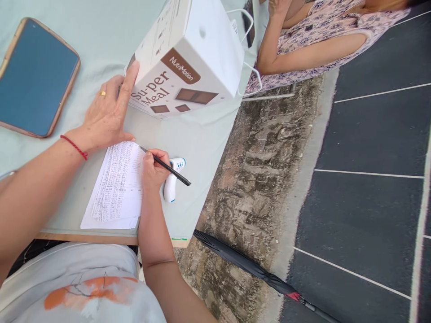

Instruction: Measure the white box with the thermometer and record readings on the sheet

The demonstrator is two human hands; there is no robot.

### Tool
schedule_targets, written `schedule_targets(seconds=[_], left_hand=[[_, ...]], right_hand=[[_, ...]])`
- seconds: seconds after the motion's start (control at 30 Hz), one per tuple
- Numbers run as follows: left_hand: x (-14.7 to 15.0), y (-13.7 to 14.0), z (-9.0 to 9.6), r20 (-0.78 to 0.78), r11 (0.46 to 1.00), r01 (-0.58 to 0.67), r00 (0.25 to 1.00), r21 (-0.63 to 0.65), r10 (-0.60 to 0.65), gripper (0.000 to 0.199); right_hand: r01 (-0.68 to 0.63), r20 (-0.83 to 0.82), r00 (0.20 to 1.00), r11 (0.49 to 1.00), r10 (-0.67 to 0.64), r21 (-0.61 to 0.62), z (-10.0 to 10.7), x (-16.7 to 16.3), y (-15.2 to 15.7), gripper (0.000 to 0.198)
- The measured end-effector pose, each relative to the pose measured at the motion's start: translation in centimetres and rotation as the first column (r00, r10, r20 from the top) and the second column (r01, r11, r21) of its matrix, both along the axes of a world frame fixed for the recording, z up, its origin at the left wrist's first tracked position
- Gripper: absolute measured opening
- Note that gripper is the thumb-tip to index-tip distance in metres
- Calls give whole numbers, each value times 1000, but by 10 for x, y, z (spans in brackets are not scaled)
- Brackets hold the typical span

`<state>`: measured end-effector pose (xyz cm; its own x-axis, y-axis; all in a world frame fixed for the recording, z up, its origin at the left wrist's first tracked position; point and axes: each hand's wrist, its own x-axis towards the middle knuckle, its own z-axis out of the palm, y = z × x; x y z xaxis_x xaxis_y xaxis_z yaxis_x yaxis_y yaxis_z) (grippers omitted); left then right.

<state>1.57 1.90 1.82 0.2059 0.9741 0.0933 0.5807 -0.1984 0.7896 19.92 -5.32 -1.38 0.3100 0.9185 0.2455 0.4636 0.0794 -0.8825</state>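
Gripping pen (pixel 165 167) in our right hand (pixel 154 169), tip on papers (pixel 116 188) at 6 o'clock; our left hand (pixel 108 114), fingers spread, touches box (pixel 188 58) at 12; thermometer (pixel 172 181) just beside.

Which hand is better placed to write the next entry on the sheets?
Right. The right hand already grips the pen, its tip at the paper sheets. The left hand rests farther up, fingers against the white box, holding nothing to write with.
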Motion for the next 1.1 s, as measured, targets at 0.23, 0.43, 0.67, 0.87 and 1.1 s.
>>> schedule_targets(seconds=[0.23,0.43,0.67,0.87,1.1], left_hand=[[-2,1,-7,12,998,-4,1000,67,3,139],[-2,1,-6,3,998,-10,1000,60,10,137],[-5,3,1,70,998,-50,996,39,48,115],[-8,6,5,125,997,-64,990,-49,69,114],[-8,16,-16,101,996,-68,993,61,61,109]], right_hand=[[-1,25,1000,1000,1,17,-5,0,1,20],[-66,57,997,986,57,151,16,7,-7,24],[-376,376,886,894,271,242,57,14,-37,11],[-408,528,800,903,283,134,49,21,-63,18],[-379,574,735,921,361,-93,23,23,-79,39]])
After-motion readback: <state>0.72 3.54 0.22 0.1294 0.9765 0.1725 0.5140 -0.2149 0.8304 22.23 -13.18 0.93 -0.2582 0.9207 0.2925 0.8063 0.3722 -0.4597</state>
